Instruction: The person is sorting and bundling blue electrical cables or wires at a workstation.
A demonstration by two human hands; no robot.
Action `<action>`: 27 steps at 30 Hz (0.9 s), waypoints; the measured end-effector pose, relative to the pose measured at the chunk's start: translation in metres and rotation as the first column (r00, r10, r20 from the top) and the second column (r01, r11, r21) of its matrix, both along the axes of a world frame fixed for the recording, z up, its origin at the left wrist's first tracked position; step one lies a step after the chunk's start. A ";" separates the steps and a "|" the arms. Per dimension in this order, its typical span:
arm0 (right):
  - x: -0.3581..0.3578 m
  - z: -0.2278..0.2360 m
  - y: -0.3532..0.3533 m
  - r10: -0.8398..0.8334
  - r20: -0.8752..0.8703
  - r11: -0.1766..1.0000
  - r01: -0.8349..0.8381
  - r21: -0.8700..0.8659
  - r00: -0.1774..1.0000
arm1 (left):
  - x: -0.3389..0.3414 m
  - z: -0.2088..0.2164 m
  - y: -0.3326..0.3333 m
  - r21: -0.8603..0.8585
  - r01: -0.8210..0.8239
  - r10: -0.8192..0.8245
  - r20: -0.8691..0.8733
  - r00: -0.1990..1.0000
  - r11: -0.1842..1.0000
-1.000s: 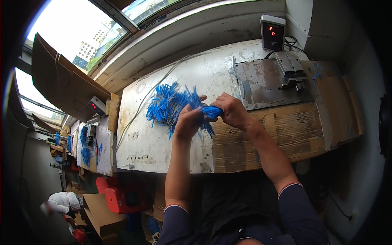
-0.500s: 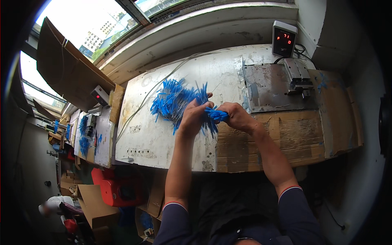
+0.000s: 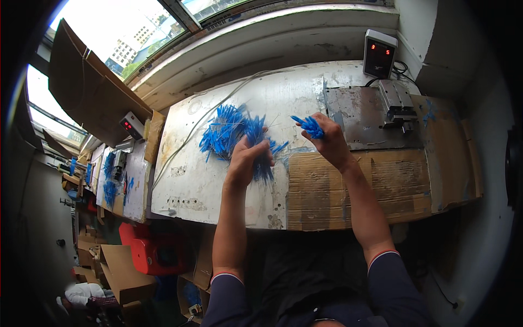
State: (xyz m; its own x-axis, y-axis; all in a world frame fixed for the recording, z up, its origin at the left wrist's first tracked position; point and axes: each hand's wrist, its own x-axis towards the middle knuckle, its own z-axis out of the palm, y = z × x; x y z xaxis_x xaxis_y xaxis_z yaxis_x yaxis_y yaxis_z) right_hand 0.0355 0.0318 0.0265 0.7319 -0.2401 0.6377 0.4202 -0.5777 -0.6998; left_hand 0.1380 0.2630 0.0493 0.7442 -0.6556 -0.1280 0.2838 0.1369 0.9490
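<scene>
Left hand (image 3: 250, 156) grips blue strips (image 3: 255, 131); right hand (image 3: 331, 139), at its three o'clock, grips bundle (image 3: 312, 128): best held snugly, tips level.

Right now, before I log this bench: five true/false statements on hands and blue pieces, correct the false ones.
1. The left hand and the right hand are apart. True.
2. The right hand grips a small blue bundle. True.
3. The left hand is empty. False: the left hand grips a blue bunch.
4. The blue pile lies on cardboard. False: the blue pile lies on the white tabletop.
5. The display box stands beyond the metal plate, seen from the person. True.
</scene>
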 end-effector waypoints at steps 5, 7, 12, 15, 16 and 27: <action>0.005 -0.004 0.022 -0.041 0.141 0.983 0.065 -0.173 0.989 | -0.013 -0.020 -0.019 0.028 0.188 -0.187 -0.027 0.982 0.982; 0.004 -0.008 0.020 -0.044 0.082 0.973 0.061 -0.221 0.996 | -0.011 -0.025 -0.022 0.012 0.227 -0.227 -0.036 0.973 0.974; 0.001 -0.011 0.002 -0.128 0.022 0.945 0.129 -0.301 0.991 | -0.006 -0.016 -0.024 0.114 0.246 -0.250 0.029 0.968 0.963; 0.001 -0.013 -0.003 -0.156 -0.026 0.935 0.140 -0.327 0.987 | -0.007 -0.011 -0.018 0.187 0.237 -0.253 0.062 0.966 0.953; 0.001 -0.013 -0.001 -0.157 -0.029 0.935 0.139 -0.328 0.987 | -0.006 -0.010 -0.016 0.228 0.245 -0.270 0.086 0.959 0.942; -0.001 -0.007 -0.015 0.107 -0.112 0.683 0.009 0.730 0.988 | 0.002 -0.011 0.000 -0.039 0.054 -0.054 -0.011 0.998 0.998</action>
State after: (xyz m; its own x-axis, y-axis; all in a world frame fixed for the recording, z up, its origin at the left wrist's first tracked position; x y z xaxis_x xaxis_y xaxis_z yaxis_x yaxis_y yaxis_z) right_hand 0.0346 0.0164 0.0198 0.8198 -0.5462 0.1722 0.3014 0.1558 -0.9407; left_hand 0.1399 0.2631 0.0387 0.7061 -0.6994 -0.1106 0.3031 0.1574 0.9399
